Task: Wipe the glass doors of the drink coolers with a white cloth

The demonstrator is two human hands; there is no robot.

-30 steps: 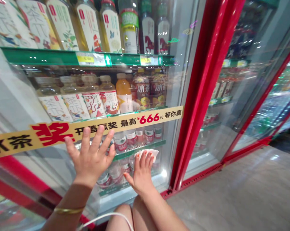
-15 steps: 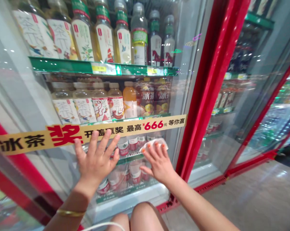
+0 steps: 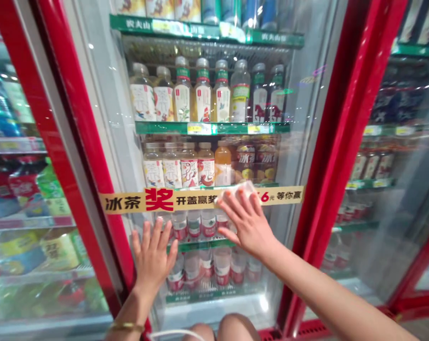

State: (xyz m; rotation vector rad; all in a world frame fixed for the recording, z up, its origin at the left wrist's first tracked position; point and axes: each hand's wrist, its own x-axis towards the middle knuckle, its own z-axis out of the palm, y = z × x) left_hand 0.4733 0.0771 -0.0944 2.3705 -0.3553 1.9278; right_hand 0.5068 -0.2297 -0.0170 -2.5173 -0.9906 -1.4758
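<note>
Higher up the glass now, the right hand (image 3: 248, 222) has slid to the yellow banner strip (image 3: 200, 200), and the whole view has swung square to the refrigerator door. Under its fingertips, a crumpled white wipe (image 3: 240, 190) lies pressed to the glass, its long axis slanting up to the right. The fingers hide its lower edge, and whether it is cloth or paper is hard to make out. The right hand stands spread wide, fingers pointing up and left, the forearm reaching in from the lower right. The left hand (image 3: 152, 255) sits lower, flat and empty on the clear glass door (image 3: 271, 293), fingers spread upward, a gold bangle (image 3: 126, 327) at its wrist. Behind the glass, plastic bottles of tea (image 3: 153, 173) stand on green-edged shelves, and a red door frame (image 3: 93, 166) runs just beside the left hand.
</note>
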